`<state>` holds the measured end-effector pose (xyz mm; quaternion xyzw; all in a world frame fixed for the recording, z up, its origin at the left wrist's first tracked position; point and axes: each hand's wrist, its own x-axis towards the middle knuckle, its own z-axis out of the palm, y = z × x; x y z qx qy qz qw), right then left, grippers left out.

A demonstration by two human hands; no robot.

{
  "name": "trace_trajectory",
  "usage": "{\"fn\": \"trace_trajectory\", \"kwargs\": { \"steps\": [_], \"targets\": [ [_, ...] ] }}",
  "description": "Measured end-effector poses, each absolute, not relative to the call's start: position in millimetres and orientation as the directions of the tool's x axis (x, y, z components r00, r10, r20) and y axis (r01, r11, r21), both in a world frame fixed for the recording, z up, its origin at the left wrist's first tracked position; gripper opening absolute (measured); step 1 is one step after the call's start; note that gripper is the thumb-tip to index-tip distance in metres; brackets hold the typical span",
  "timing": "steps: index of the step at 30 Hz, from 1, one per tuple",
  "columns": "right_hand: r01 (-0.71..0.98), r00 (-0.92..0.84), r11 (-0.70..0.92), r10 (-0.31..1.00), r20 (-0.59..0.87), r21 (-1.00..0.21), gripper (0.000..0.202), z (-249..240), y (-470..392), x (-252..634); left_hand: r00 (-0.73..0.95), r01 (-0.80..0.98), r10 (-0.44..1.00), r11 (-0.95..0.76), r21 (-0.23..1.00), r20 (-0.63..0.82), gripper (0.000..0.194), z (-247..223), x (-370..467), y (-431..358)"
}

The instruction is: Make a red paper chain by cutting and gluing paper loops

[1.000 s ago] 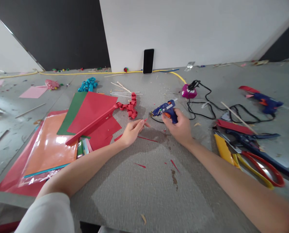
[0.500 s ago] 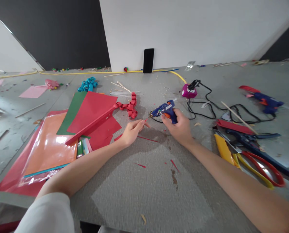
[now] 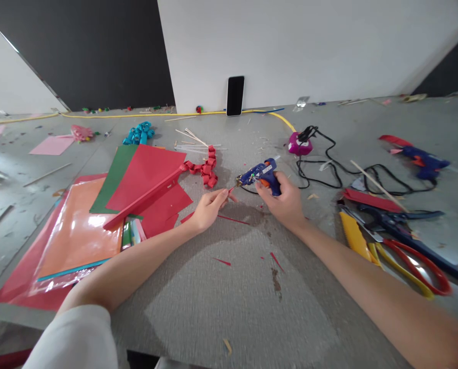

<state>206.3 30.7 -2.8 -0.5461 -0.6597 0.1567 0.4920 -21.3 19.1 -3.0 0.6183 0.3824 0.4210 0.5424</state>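
Observation:
My right hand (image 3: 285, 201) grips a blue glue gun (image 3: 257, 174) by its handle, the nozzle pointing left. Pinched in the fingertips of my left hand (image 3: 210, 207) is a small red paper strip (image 3: 231, 190), mostly hidden by the fingers. The nozzle is at the strip's free end; whether they touch is too small to tell. Just behind my left hand lies a chain of red paper loops (image 3: 209, 168). Red paper sheets (image 3: 146, 177) and a folded red strip (image 3: 144, 200) lie to its left.
Plastic-wrapped orange paper (image 3: 85, 225) lies at the left. A phone (image 3: 235, 96) leans on the wall. Black cords run from a purple socket block (image 3: 300, 144). Red-handled scissors (image 3: 421, 266), pliers and a second glue gun (image 3: 424, 161) lie at the right.

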Motion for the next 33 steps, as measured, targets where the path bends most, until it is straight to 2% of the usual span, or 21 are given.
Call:
{"fn": "trace_trajectory", "kwargs": {
  "steps": [9,14,18,25,33],
  "targets": [
    [0.57,0.085,0.355,0.872,0.483,-0.741,0.034,-1,30,206,0.351,0.034,0.933,-0.099,0.994,0.081,0.072,-5,-21,21],
    [0.561,0.074,0.365,0.872,0.485,-0.743,0.034,0,30,206,0.351,0.048,0.933,-0.1,0.994,0.077,0.068,-6,-20,22],
    [0.538,0.082,0.358,0.879,0.47,-0.763,0.035,0,30,208,0.339,0.116,0.938,-0.119,0.986,0.073,0.066,-3,-19,20],
    [0.422,0.115,0.229,0.946,0.302,-0.877,0.048,9,29,200,0.362,0.193,0.928,-0.164,0.967,0.086,0.064,-1,-21,17],
    [0.256,0.011,0.179,0.982,0.188,-0.95,0.055,21,16,179,0.402,0.225,0.904,-0.25,0.942,0.144,0.057,0,-21,17]
  ]
}}
